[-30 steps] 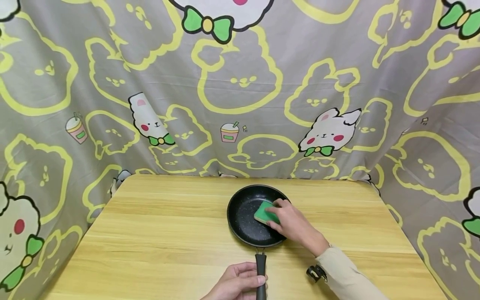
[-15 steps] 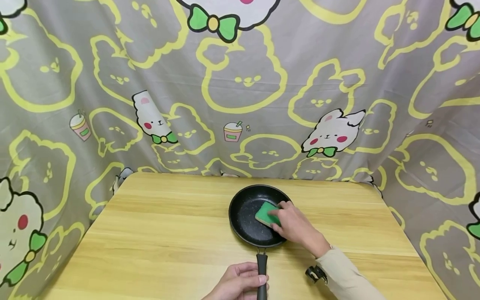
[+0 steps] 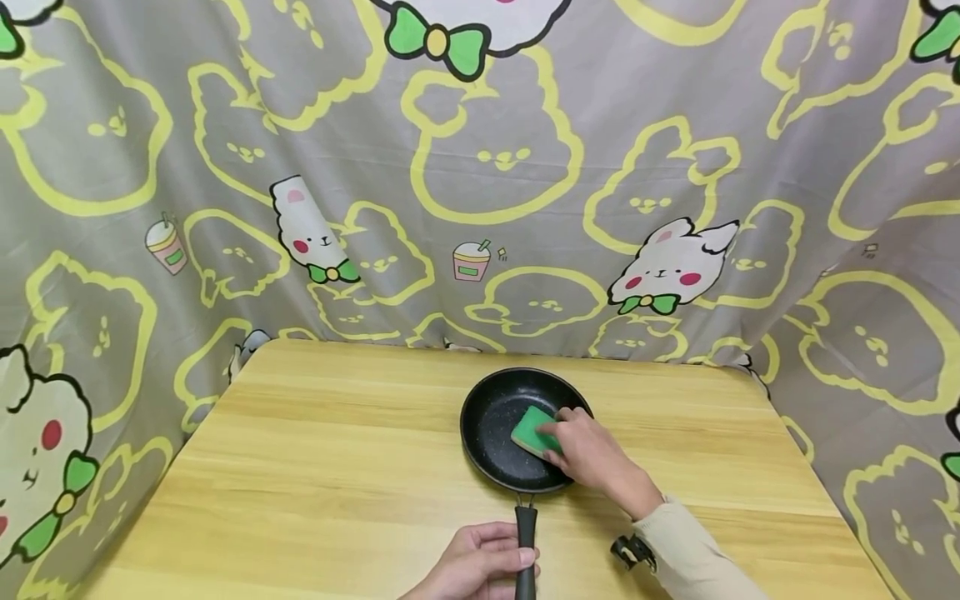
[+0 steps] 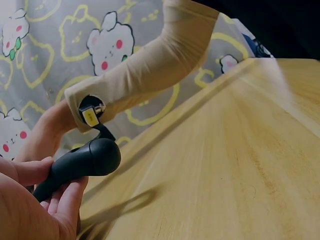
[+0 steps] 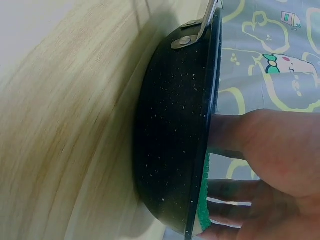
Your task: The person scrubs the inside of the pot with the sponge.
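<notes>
A black speckled frying pan (image 3: pixel 487 433) sits on the wooden table, its handle pointing toward the person. My left hand (image 3: pixel 480 560) grips the black handle (image 3: pixel 527 533), thumb on top and fingers beneath. In the left wrist view the handle's rounded end (image 4: pixel 102 157) sticks out past the left hand (image 4: pixel 45 195). A green sponge (image 3: pixel 531 429) with a pale underside lies against the pan's inner floor. My right hand (image 3: pixel 592 454) holds it by its right part. From the right wrist view, the pan wall (image 5: pixel 170 130) hides most of the sponge (image 5: pixel 204 200) and the fingertips of the right hand (image 5: pixel 270 170).
The wooden table (image 3: pixel 315 467) reaches to a grey curtain (image 3: pixel 360 150) with yellow cartoon outlines, which hangs behind it and at both sides. A small black wrist device (image 3: pixel 633 550) is fastened at the right sleeve (image 3: pixel 697 550).
The head view has shifted slightly, so everything appears a little to the right. The sponge and right hand have moved very little within the pan. The left hand keeps its grip on the handle.
</notes>
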Action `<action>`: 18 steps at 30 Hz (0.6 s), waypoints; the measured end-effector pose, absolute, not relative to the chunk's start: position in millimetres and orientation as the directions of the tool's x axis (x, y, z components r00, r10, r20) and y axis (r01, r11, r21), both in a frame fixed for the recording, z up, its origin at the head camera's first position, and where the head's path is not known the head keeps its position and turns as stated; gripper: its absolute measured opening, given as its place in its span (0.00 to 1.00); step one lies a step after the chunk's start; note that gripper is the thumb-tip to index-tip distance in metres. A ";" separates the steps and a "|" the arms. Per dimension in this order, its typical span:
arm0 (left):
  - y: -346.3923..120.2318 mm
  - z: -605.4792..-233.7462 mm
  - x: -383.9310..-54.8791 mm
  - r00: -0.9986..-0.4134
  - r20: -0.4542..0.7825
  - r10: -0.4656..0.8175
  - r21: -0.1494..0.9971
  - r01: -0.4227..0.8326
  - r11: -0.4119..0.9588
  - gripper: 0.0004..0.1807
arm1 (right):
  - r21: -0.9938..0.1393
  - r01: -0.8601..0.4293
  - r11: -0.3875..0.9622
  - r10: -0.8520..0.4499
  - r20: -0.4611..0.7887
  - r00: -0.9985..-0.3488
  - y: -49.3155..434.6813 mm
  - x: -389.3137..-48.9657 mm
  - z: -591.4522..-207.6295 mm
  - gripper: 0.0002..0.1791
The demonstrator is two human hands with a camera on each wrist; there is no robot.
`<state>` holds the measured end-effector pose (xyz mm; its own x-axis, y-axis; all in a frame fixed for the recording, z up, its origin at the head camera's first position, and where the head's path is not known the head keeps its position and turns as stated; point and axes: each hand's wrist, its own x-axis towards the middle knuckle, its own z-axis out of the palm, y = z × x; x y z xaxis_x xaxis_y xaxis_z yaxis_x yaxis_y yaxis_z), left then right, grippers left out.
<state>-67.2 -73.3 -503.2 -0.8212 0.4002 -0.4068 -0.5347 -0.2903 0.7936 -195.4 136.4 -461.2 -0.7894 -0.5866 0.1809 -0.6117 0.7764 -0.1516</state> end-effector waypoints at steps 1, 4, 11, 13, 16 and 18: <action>-73.2 -502.7 -67.3 -0.821 -0.408 0.398 0.794 -0.535 -0.289 0.20 | -0.151 -0.615 0.774 -0.590 0.182 -0.787 136.4 -195.4 -460.9 0.18; -73.4 -502.0 -67.5 -0.820 -0.416 0.393 0.794 -0.538 -0.283 0.20 | -0.157 -0.621 0.768 -0.594 0.188 -0.782 136.6 -194.9 -461.1 0.19; -73.6 -502.8 -68.1 -0.821 -0.407 0.400 0.793 -0.535 -0.292 0.20 | -0.223 -0.619 0.753 -0.589 0.190 -0.785 137.2 -193.6 -464.3 0.19; -73.7 -502.9 -68.3 -0.824 -0.400 0.402 0.792 -0.531 -0.300 0.20 | -0.233 -0.617 0.752 -0.588 0.188 -0.787 137.2 -193.5 -464.8 0.19; -74.0 -502.9 -68.3 -0.822 -0.400 0.406 0.790 -0.534 -0.303 0.20 | -0.251 -0.615 0.748 -0.586 0.185 -0.789 137.0 -193.7 -465.0 0.18; -74.4 -502.9 -68.3 -0.819 -0.403 0.408 0.788 -0.537 -0.301 0.20 | -0.269 -0.609 0.746 -0.583 0.179 -0.793 136.7 -193.9 -465.2 0.18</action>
<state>-68.3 -74.4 -502.9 -0.8192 0.4084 -0.4026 -0.5373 -0.3013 0.7877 -193.9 136.7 -465.2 -0.7929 -0.5826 0.1787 -0.6089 0.7462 -0.2689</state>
